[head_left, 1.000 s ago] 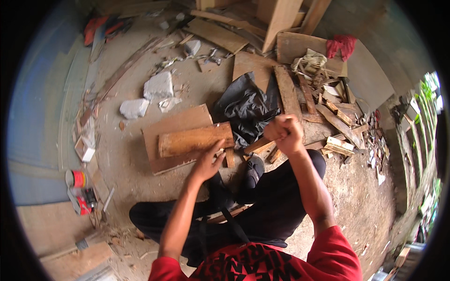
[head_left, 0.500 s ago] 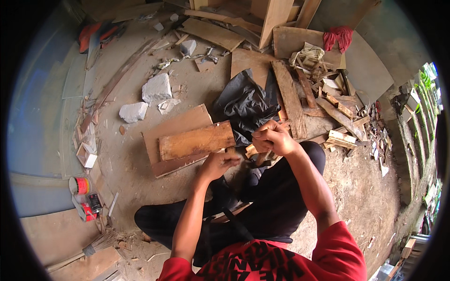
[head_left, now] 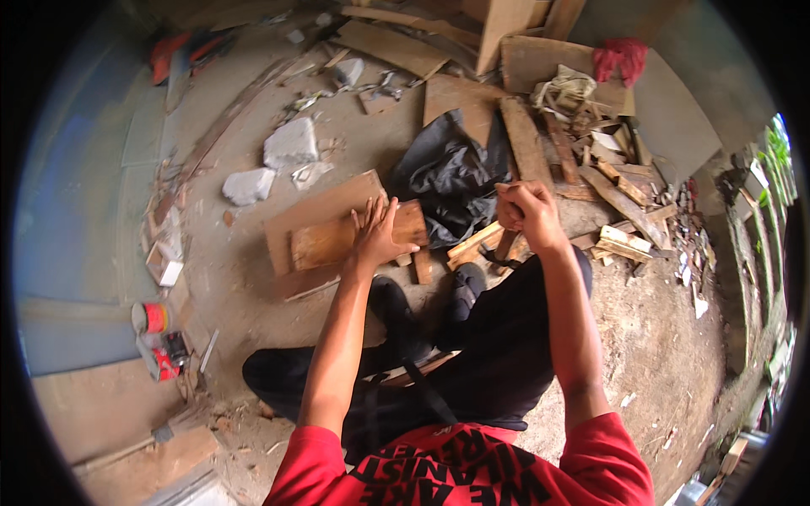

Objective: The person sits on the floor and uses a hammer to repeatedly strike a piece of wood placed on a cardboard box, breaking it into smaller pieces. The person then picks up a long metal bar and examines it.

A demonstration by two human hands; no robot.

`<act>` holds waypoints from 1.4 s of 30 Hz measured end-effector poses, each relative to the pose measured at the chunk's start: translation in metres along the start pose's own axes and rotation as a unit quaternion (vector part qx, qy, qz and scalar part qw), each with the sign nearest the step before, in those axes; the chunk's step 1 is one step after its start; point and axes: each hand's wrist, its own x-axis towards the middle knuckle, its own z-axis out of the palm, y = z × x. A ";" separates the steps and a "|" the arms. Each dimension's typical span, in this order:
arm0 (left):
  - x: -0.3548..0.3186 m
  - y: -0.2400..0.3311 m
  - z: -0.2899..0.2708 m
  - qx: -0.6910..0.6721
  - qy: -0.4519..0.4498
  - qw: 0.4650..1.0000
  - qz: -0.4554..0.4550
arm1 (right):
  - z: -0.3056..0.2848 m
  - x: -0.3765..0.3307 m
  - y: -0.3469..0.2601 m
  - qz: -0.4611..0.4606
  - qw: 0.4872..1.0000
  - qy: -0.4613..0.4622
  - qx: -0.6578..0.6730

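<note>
Spread wide, the left hand appears to rest on the right part of a wooden plank, fingers pointing to the far side. Well apart from it, to the right, the right hand is closed in a fist around what looks like a hammer, its dark head hanging below the knuckles; most of the handle is hidden.

The plank lies flat across a larger brown panel on the floor, left of centre, and a short wooden block stands by its near right corner. I'd judge the work partway: the plank is laid and steadied, but no other piece is visibly fixed to it, and the tool is clear of it. Farther off are crumpled black sheeting and, to the right, a heap of loose boards.

Half a second ago the left hand was half curled at the plank's near edge; now it is opened out over the wood. The right fist has moved farther away and rightward, while plank and panel lie together as before.
</note>
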 end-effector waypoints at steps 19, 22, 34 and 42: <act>-0.059 -0.113 -0.133 -0.678 0.386 0.624 -0.054 | 0.061 0.021 0.016 -0.085 0.994 0.003 0.072; -0.081 -0.132 -0.096 -0.752 0.416 0.479 -0.181 | 0.069 0.027 0.021 -0.082 0.993 -0.022 0.083; -0.166 -0.170 -0.057 -0.487 -0.024 0.703 -0.518 | 0.094 0.027 0.024 -0.049 0.997 -0.024 0.060; -0.110 -0.114 -0.049 -0.243 0.124 0.937 -0.218 | 0.103 0.025 0.026 -0.032 0.998 -0.034 0.038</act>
